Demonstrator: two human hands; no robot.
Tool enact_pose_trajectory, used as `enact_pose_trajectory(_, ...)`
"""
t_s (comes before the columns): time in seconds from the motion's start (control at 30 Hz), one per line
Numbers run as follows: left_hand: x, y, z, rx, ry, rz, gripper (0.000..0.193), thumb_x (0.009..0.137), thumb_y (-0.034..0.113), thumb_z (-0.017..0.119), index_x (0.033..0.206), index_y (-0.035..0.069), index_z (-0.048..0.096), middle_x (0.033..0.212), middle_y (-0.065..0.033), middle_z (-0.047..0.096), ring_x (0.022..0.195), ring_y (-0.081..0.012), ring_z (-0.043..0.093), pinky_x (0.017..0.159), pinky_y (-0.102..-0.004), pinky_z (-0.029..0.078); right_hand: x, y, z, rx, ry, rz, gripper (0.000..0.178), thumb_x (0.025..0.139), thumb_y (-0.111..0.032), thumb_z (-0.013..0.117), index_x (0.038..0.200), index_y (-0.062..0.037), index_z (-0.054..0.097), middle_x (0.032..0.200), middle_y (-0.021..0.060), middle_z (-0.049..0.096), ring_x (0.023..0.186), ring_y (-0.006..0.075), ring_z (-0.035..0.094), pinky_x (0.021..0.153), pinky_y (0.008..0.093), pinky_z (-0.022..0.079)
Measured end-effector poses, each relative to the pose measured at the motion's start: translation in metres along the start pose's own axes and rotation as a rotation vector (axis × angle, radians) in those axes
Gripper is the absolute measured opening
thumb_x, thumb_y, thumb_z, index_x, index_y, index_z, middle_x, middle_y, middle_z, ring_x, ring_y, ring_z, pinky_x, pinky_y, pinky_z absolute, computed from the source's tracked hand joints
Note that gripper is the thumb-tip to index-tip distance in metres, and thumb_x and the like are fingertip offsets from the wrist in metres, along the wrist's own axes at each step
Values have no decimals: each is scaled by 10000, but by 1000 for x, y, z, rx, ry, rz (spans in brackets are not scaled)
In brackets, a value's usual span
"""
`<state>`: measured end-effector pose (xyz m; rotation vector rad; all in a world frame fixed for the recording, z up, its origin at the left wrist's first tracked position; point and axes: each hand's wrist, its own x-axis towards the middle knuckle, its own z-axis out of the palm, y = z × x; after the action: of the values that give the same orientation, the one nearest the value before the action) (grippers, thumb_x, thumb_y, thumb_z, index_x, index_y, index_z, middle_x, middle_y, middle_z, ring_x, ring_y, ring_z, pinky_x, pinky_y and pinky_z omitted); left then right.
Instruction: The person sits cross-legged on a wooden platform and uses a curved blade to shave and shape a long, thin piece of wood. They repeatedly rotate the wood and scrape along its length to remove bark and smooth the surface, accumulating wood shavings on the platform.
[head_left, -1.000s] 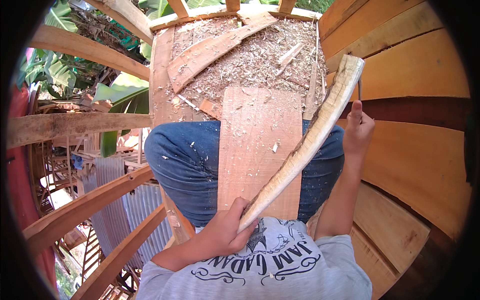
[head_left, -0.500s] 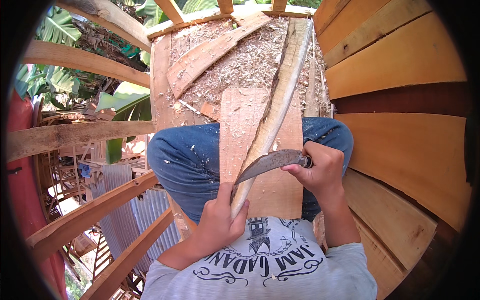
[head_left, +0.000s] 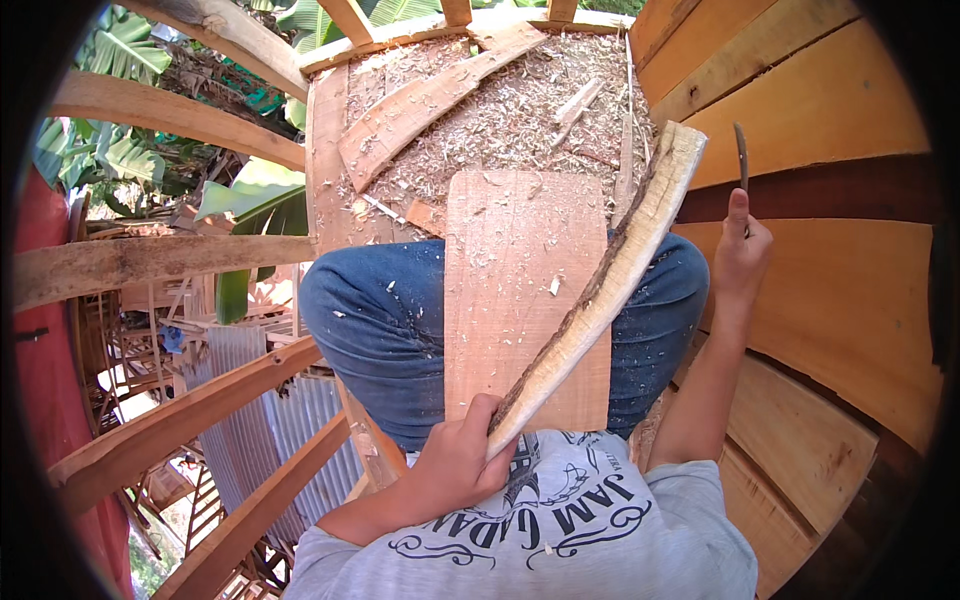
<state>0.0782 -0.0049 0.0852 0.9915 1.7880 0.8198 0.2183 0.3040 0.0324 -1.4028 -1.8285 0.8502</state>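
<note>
My left hand [head_left: 465, 450] is closed around the near end of a long strip of wood [head_left: 600, 290]. The strip has dark bark along its left edge and a pale, shaved face. It slants up and away to the right, over a flat board [head_left: 525, 260] lying across my lap. Raised out to the right, my right hand [head_left: 742, 245] is closed on a knife [head_left: 741, 155]. Its blade points up, seen nearly edge-on, and stands apart from the wood. The knife's handle is mostly hidden in my fist.
Wood shavings [head_left: 500, 110] cover the floor ahead, with a curved plank [head_left: 430, 110] and an offcut [head_left: 578, 102] among them. Orange-brown boards [head_left: 820, 290] form a wall close on the right. Wooden rails [head_left: 160, 265] stand on the left, with corrugated sheets [head_left: 240, 420] below.
The knife has left the wood strip and swung up and out to the right in my right hand. The strip's far end has tilted right and come nearer.
</note>
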Motion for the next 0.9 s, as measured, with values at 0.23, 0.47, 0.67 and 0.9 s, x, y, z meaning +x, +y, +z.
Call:
enact_pose_trajectory(0.23, 17, 1, -21, -68, 237, -88, 300, 879, 109, 573, 1067, -45, 397, 708, -249, 582, 657, -401, 637, 564, -409, 470, -72, -40, 5, -57, -389, -322, 628, 775, -600, 646, 549, -44, 463, 455, 62, 385, 419, 163, 422, 417, 319, 337)
enact_pose_trajectory(0.47, 8, 9, -13, -79, 127, -58, 335, 871, 119, 591, 1093, -49, 405, 715, -250, 588, 662, -413, 642, 547, -405, 478, -64, -56, 9, -340, -342, -610, 643, 653, -645, 710, 523, -70, 452, 434, 70, 427, 394, 271, 459, 404, 329, 374)
enact_pose_trajectory(0.67, 0, 9, -2, -30, 41, 19, 325, 867, 117, 597, 1072, -50, 407, 683, -235, 581, 605, -399, 638, 510, -417, 474, 9, -30, -10, -9, -67, -39, 673, 887, -601, 498, 556, -50, 299, 525, 14, 230, 509, 92, 271, 453, 323, 206)
enact_pose_trajectory(0.9, 10, 6, -25, -37, 193, -137, 294, 887, 119, 563, 1063, -46, 394, 732, -258, 590, 686, -380, 653, 585, -390, 474, -64, -55, 4, -108, -368, -320, 657, 758, -640, 634, 537, -51, 446, 457, 63, 399, 421, 158, 426, 413, 325, 325)
